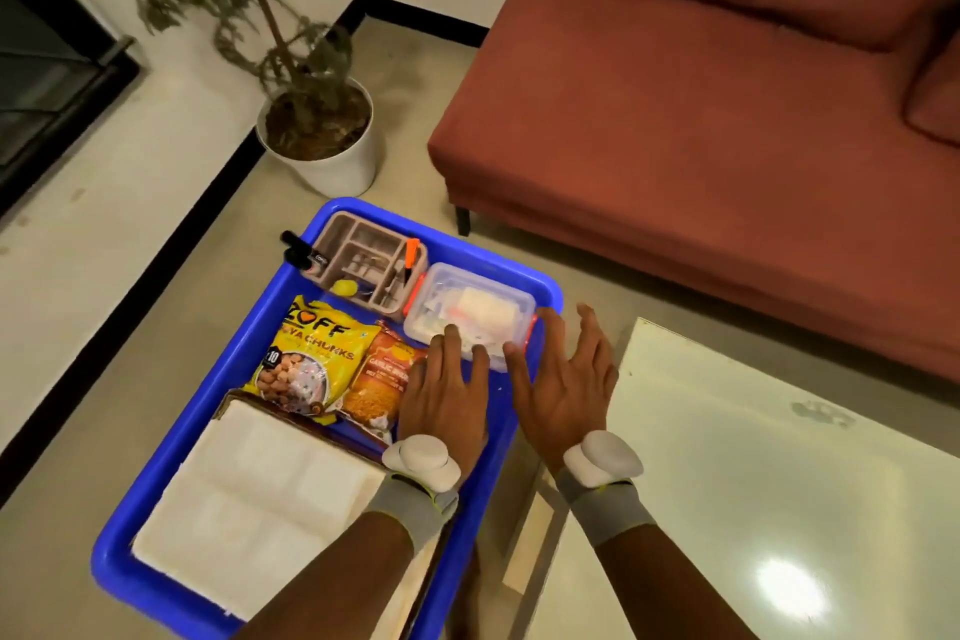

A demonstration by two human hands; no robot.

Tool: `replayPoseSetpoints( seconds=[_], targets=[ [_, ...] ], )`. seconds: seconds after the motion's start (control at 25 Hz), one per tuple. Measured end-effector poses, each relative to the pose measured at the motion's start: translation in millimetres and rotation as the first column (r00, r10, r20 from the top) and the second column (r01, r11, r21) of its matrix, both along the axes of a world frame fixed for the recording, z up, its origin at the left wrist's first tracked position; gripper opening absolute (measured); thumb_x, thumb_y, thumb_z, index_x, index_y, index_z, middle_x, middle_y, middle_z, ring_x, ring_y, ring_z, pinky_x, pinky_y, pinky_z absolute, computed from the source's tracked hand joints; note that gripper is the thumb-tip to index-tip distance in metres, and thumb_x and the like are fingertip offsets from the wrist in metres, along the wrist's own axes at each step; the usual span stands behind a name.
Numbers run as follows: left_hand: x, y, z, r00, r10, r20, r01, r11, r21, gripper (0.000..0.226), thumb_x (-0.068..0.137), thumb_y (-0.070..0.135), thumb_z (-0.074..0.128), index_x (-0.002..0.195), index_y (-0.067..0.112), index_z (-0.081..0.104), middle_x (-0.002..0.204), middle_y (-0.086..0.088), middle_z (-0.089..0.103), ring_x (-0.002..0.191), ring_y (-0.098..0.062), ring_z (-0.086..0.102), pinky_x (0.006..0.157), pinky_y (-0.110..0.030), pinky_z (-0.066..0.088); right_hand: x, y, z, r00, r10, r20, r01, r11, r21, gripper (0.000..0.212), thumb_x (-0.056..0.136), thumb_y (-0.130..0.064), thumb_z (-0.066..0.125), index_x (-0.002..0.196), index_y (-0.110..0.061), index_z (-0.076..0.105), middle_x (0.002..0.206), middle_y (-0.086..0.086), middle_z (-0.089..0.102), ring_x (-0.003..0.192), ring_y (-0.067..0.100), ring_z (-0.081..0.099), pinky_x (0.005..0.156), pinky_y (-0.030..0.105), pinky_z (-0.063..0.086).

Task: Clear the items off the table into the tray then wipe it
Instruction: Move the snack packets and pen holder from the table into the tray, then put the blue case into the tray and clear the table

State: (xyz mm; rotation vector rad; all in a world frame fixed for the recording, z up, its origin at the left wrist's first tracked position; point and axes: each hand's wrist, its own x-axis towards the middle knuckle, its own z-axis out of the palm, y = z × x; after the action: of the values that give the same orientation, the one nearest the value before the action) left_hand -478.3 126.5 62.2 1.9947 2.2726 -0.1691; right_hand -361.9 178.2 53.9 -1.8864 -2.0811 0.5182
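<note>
Closest to me are my own two wrists, each in a grey band with one white rounded puck on top. Below my left forearm lies one white folded cloth (249, 499), filling the near end of the blue tray (192, 431), with a brown cardboard edge showing at its far side.

My left hand (447, 390) reaches out flat over the tray, fingers straight and slightly apart, the tips resting on the near edge of one clear lidded box (472, 312). I count two orange clips on that box, one at each end, and whitish contents blur through the lid. My right hand (566, 379) is open too, fingers splayed wide, palm down just beside the box's right end. My thumb is at the box's corner, though I cannot tell if it touches.

Two snack packets lie side by side between cloth and box: one yellow soya chunks packet (306, 353) and one orange garlic bread packet (379, 379), the orange one partly under my left hand. At the tray's far corner sits one pink organiser (363, 260) with several compartments; one black marker (304, 247) pokes out on its left and one orange pen (410, 252) stands at its right.

To my right is the glossy pale table (779, 483), a lamp glare on its top. Beyond it sits one red sofa (727, 120), and one potted plant (322, 135) in a white pot.
</note>
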Motion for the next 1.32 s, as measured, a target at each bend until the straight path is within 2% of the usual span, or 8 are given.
replayPoseSetpoints(
  seconds=[0.24, 0.36, 0.44, 0.56, 0.8, 0.96, 1.08, 1.32],
  targets=[
    [128.0, 25.4, 11.0, 0.974, -0.215, 0.077, 0.209, 0.975, 0.08, 0.04, 0.08, 0.027, 0.049, 0.117, 0.013, 0.058, 0.128, -0.022, 0.056, 0.114, -0.035, 0.058, 0.086, -0.04, 0.051, 135.0, -22.7, -1.2, 0.969, -0.234, 0.074, 0.237, 0.971, -0.036, 0.048, 0.09, -0.055, 0.041, 0.131, -0.029, 0.037, 0.15, 0.011, 0.028, 0.133, 0.034, 0.033, 0.101, 0.049, 0.035],
    [233.1, 10.2, 7.9, 0.952, -0.263, 0.155, 0.265, 0.964, 0.011, 0.051, 0.078, 0.029, 0.061, 0.126, 0.012, 0.051, 0.138, -0.021, 0.045, 0.123, -0.037, 0.048, 0.093, -0.042, 0.046, 247.2, -52.5, -4.2, 0.939, -0.328, 0.101, 0.337, 0.937, -0.093, 0.046, 0.091, -0.05, 0.043, 0.13, -0.027, 0.038, 0.148, 0.012, 0.028, 0.131, 0.034, 0.031, 0.101, 0.05, 0.033],
    [304.8, -7.2, 2.1, 0.929, -0.299, 0.216, 0.325, 0.941, -0.096, 0.053, 0.09, 0.031, 0.048, 0.138, 0.012, 0.035, 0.149, -0.021, 0.025, 0.136, -0.037, 0.03, 0.104, -0.043, 0.033, 323.6, -78.2, -5.9, 0.905, -0.409, 0.115, 0.422, 0.899, -0.118, 0.046, 0.091, -0.049, 0.044, 0.131, -0.027, 0.038, 0.147, 0.011, 0.028, 0.131, 0.033, 0.03, 0.101, 0.048, 0.031],
    [432.3, -37.4, -10.3, 0.872, -0.413, 0.262, 0.462, 0.872, -0.162, 0.055, 0.095, 0.035, 0.036, 0.143, 0.014, 0.022, 0.154, -0.017, 0.01, 0.14, -0.034, 0.017, 0.108, -0.041, 0.024, 451.9, -130.7, -10.3, 0.827, -0.543, 0.145, 0.56, 0.817, -0.135, 0.044, 0.091, -0.048, 0.043, 0.13, -0.026, 0.039, 0.143, 0.009, 0.031, 0.129, 0.03, 0.033, 0.1, 0.047, 0.031],
    [666.7, -118.4, -52.6, 0.738, -0.565, 0.369, 0.66, 0.717, -0.222, 0.058, 0.092, 0.04, 0.039, 0.142, 0.015, 0.023, 0.149, -0.016, 0.017, 0.132, -0.033, 0.024, 0.096, -0.041, 0.035, 667.5, -251.1, -41.7, 0.601, -0.762, 0.24, 0.799, 0.562, -0.213, 0.045, 0.092, -0.046, 0.044, 0.13, -0.022, 0.042, 0.14, 0.01, 0.037, 0.123, 0.034, 0.038, 0.097, 0.046, 0.034],
    [757.6, -161.7, -77.1, 0.727, -0.482, 0.489, 0.67, 0.655, -0.349, 0.06, 0.093, 0.037, 0.044, 0.143, 0.011, 0.023, 0.144, -0.017, 0.024, 0.126, -0.036, 0.034, 0.096, -0.045, 0.04, 748.6, -317.1, -77.6, 0.507, -0.813, 0.287, 0.848, 0.41, -0.336, 0.047, 0.093, -0.044, 0.043, 0.132, -0.018, 0.039, 0.136, 0.013, 0.041, 0.12, 0.036, 0.04, 0.096, 0.047, 0.036],
    [794.4, -183.5, -106.3, 0.799, -0.254, 0.544, 0.559, 0.646, -0.52, 0.06, 0.094, 0.034, 0.048, 0.141, 0.007, 0.023, 0.139, -0.021, 0.034, 0.121, -0.04, 0.044, 0.098, -0.048, 0.042, 780.1, -345.3, -105.7, 0.379, -0.906, 0.187, 0.854, 0.264, -0.448, 0.044, 0.093, -0.04, 0.046, 0.129, -0.016, 0.039, 0.131, 0.016, 0.047, 0.118, 0.038, 0.043, 0.093, 0.047, 0.04],
    [808.6, -201.1, -136.3, 0.822, 0.12, 0.557, 0.364, 0.64, -0.677, 0.05, 0.09, 0.031, 0.056, 0.124, 0.003, 0.031, 0.126, -0.02, 0.052, 0.11, -0.039, 0.055, 0.094, -0.047, 0.047, 786.2, -341.4, -134.0, 0.244, -0.967, -0.066, 0.745, 0.231, -0.625, 0.06, 0.086, -0.045, 0.059, 0.133, -0.013, 0.038, 0.118, 0.017, 0.058, 0.105, 0.035, 0.057, 0.089, 0.04, 0.047]
  ],
)
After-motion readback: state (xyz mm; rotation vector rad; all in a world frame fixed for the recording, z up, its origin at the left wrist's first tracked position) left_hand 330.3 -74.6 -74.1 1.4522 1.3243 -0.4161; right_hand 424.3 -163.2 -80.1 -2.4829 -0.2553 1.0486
